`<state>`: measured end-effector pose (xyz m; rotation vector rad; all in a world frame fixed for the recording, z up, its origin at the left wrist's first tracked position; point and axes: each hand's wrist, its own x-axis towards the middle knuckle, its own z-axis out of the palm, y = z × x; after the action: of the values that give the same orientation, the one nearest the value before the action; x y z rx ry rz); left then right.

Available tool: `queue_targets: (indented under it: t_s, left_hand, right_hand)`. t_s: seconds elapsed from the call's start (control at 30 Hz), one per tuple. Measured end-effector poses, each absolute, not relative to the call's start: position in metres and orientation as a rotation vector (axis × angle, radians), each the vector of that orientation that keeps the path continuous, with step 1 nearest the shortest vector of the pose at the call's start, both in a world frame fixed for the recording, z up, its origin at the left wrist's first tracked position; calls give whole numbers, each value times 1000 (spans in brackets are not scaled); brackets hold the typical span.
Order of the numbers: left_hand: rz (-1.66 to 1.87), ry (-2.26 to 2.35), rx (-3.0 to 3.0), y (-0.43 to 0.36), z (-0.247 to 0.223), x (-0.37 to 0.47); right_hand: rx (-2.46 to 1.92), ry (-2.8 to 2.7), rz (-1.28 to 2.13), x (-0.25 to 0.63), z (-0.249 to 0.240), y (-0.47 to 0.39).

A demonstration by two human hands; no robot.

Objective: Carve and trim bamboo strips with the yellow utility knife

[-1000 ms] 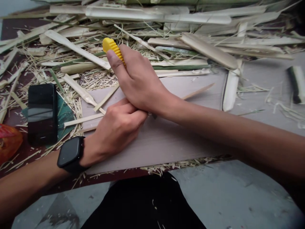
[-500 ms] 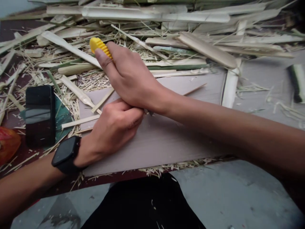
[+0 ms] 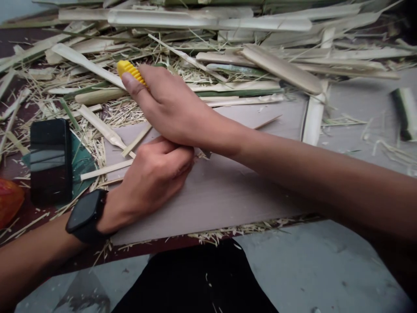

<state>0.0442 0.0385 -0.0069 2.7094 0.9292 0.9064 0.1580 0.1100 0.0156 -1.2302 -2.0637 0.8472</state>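
Note:
My right hand (image 3: 169,100) is closed around a knife with a ridged yellow handle (image 3: 130,71), whose end sticks out past the thumb. A small grey bit, apparently the blade (image 3: 206,153), shows below the right wrist; the rest is hidden. Directly beneath and touching it, my left hand (image 3: 156,174) is curled into a fist over the board. A pale bamboo strip (image 3: 106,169) runs in under the left fist, but its far end is covered. Beyond the right forearm, the tip of a thin brown stick (image 3: 269,122) pokes out.
Split bamboo pieces (image 3: 208,19) and shavings are heaped across the back. A grey board (image 3: 228,195) lies beneath my hands. At left are a black phone (image 3: 51,161) and an orange-red object (image 3: 9,202). A dark-edged piece (image 3: 407,113) sits at far right.
My right hand with the knife has shifted slightly down and left in view. The left fist keeps its grip and place under it; the whole view has drifted a little left.

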Motion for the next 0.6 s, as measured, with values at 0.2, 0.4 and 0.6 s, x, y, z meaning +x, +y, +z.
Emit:
queue_targets:
  t_s: [0.2,0.4,0.6]
  left_hand:
    - [927,932,2684,39,-8,44]
    - [897,946,2677,37,-5,43]
    - [861,934,2676,38,-5,42]
  right_hand:
    - [-1241,-2041,801,159,13,108]
    - [-1212,-2011,804,159,11,109]
    - [-1282,-2047,771,158,12,110]
